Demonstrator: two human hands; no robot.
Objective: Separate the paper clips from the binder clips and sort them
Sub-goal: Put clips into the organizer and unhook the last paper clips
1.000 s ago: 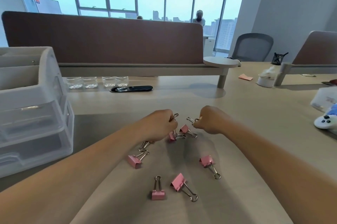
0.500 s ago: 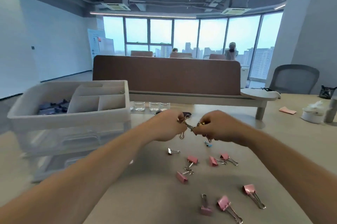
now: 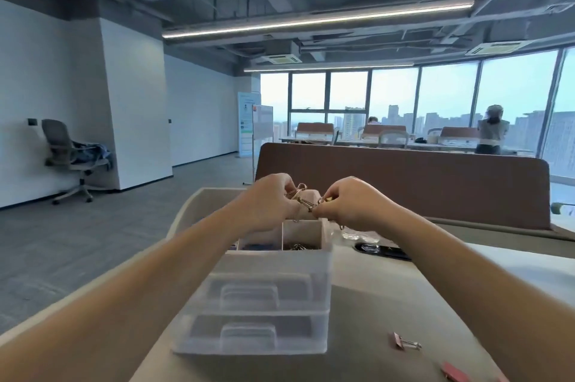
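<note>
With the left hand [image 3: 267,204] pinching one end of the linked gold paper clips [image 3: 301,197] in curled fingers, just above the drawer organizer [image 3: 264,288] and its near right-hand compartment [image 3: 303,234] where loose metal clips already lie, slide the loops through each other rather than tugging them straight apart. Match this with the right hand [image 3: 351,204], fingers likewise curled and pinching the other end, and release only over that compartment. Leave for later the pink binder clips [image 3: 401,341] lying on the desk [image 3: 466,288] at lower right.
</note>
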